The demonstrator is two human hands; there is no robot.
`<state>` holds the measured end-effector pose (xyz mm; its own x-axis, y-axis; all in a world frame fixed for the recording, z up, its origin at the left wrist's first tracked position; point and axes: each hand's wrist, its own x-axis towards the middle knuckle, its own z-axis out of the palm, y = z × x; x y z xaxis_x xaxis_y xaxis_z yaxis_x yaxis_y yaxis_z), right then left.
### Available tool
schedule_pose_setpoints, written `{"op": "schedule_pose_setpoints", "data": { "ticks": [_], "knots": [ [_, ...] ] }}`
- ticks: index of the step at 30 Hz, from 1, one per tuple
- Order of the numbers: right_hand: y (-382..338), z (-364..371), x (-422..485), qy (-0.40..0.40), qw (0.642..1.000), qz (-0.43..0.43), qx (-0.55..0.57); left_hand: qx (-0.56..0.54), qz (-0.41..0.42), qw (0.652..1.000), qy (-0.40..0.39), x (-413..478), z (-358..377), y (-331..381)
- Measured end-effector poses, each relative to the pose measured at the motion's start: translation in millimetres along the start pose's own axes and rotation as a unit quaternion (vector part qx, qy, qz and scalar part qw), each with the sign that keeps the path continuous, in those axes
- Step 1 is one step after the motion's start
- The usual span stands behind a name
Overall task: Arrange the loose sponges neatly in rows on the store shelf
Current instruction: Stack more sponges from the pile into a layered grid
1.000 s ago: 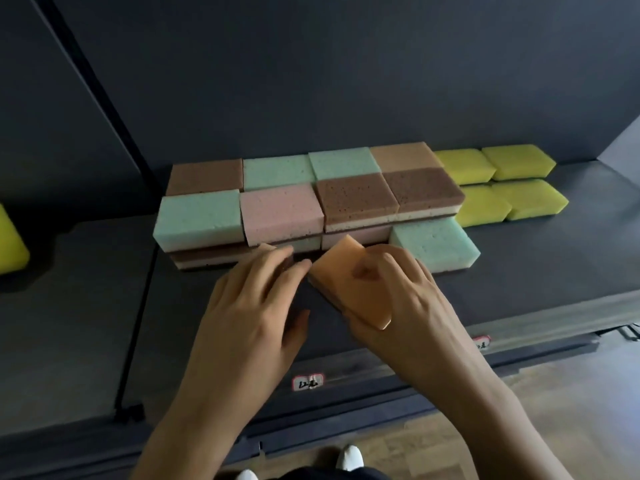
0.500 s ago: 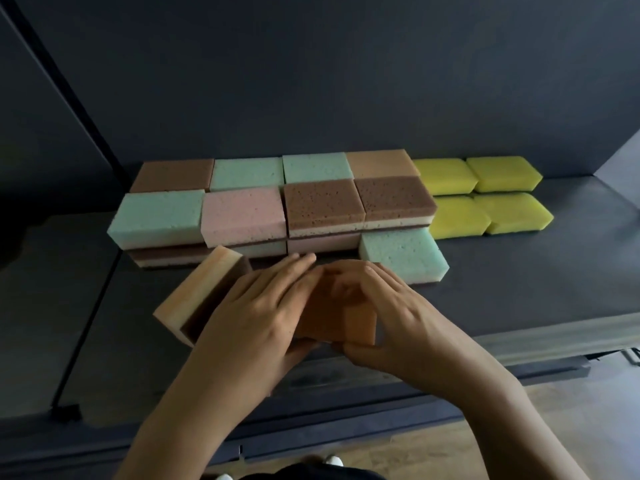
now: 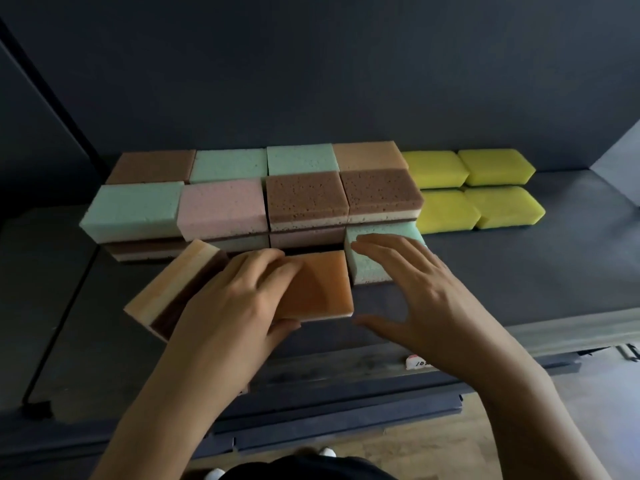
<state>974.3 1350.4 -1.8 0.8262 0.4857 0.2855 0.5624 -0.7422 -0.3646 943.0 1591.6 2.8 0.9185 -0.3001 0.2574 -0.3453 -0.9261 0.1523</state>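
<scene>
An orange sponge [image 3: 320, 289] lies flat on the dark shelf [image 3: 519, 271], just left of a green sponge [image 3: 367, 268]. My left hand [image 3: 239, 299] rests on the orange sponge's left part, thumb under its front edge. Tilted on edge beside that hand is a layered orange, cream and brown sponge [image 3: 173, 289]. My right hand [image 3: 412, 289] hovers with fingers spread above the green sponge, off the orange one. Behind them stand stacked rows of brown, green and pink sponges [image 3: 221, 209].
Several yellow sponges [image 3: 474, 192] sit in two rows at the back right. The shelf's front lip carries a small price tag [image 3: 417, 362]. A dark upright divider [image 3: 52, 116] runs down the left. Wooden floor shows below.
The orange sponge has gone from held between both hands to lying flat beside the green one. My right hand has let go and opened to the right.
</scene>
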Motion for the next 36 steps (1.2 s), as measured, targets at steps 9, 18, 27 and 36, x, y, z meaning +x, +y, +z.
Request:
{"op": "schedule_pose_setpoints", "data": {
  "ticks": [9, 18, 27, 36],
  "knots": [
    [26.2, 19.4, 1.0, 0.065, 0.995, 0.060, -0.036, 0.015, -0.015, 0.999, -0.027, 10.9, 11.5, 2.3],
    [23.7, 27.9, 3.4, 0.118, 0.989, 0.078, -0.033, 0.019, -0.020, 0.999, -0.037, 15.3, 15.9, 0.4],
    [23.5, 42.7, -1.3, 0.154, 0.984, 0.088, -0.028, 0.017, 0.010, 0.999, -0.042, 16.3, 11.2, 18.5],
    [24.3, 47.6, -3.1, 0.167, 0.982, 0.091, -0.013, -0.013, 0.004, 1.000, -0.010, 22.1, 25.9, 27.1]
  ]
}}
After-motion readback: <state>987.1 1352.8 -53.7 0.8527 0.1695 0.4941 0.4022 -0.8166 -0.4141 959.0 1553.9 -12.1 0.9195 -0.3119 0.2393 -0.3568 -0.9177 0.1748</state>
